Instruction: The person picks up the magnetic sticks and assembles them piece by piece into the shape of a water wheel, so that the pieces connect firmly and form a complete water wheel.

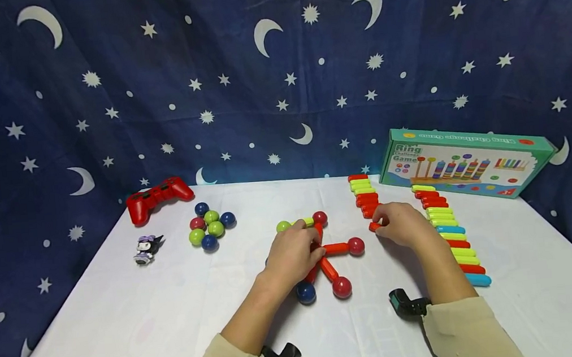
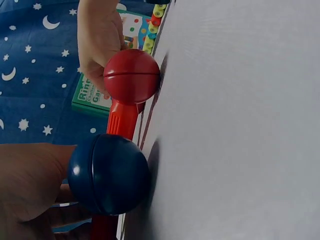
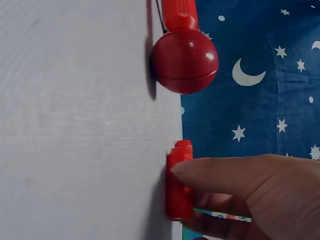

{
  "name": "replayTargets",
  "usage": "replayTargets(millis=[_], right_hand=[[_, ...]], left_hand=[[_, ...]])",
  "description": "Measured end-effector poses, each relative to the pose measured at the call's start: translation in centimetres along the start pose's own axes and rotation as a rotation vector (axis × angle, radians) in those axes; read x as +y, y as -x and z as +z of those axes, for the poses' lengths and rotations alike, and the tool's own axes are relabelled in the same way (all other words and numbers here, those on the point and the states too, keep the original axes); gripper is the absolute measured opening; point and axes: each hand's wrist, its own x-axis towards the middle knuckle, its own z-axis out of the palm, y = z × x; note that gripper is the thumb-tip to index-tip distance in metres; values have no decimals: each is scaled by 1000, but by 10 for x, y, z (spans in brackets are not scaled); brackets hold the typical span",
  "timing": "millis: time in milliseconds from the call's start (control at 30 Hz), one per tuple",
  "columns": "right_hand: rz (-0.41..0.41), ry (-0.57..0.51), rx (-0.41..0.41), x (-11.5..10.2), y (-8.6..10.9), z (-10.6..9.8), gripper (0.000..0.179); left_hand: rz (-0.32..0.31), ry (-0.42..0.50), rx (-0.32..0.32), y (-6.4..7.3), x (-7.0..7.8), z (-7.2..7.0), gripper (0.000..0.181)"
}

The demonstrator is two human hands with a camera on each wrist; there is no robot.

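Note:
My left hand point(image 1: 295, 254) grips a ball-and-rod model near its middle, fingers over the hub, which the hand hides. Red rods point(image 1: 337, 248) spread from it to red balls point(image 1: 356, 246) and a blue ball point(image 1: 305, 293); a green ball point(image 1: 283, 226) sits at the far side. In the left wrist view, the blue ball point(image 2: 110, 174) overlaps the left hand point(image 2: 30, 187). To the right, my right hand point(image 1: 399, 224) pinches a loose red rod point(image 1: 374, 226) low over the table. The right wrist view shows the thumb along this red rod point(image 3: 178, 185), other fingers behind.
Loose balls point(image 1: 216, 229) in blue, green and red lie left of the model. A red game controller point(image 1: 160, 199) and a small figurine point(image 1: 146, 250) are farther left. Two columns of coloured rods point(image 1: 366, 198) and a green game box point(image 1: 463, 163) stand at the right.

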Motion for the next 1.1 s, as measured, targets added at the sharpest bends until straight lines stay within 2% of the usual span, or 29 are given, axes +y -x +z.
replayTargets(millis=[167,367,433,533,667,800,900,1100], right_hand=[[-13,-47,-25,-3,1,-1,28],[-102,-219,48,-16,0,1,31],[-129,-279,34,-23,0,3,32],[-126,-333,-25,-31,0,7,31],[-107,-321,-78,-37,-2,14,28],[-99,-286,-79,-42,-3,21,27],[-92,-278,-50,-46,-5,26,26],[-104,-285,60,-50,-8,35,16]], left_hand=[[-8,15,-40,0,2,-2,10],[-10,42,-107,-1,5,-4,10],[-11,45,-118,-1,6,-5,10],[-14,46,-123,-2,6,-4,10],[-12,52,-120,-2,6,-4,11],[-6,60,-114,-2,5,-3,11],[-6,67,-110,-3,5,-3,10],[-30,114,-139,-2,7,-5,11]])
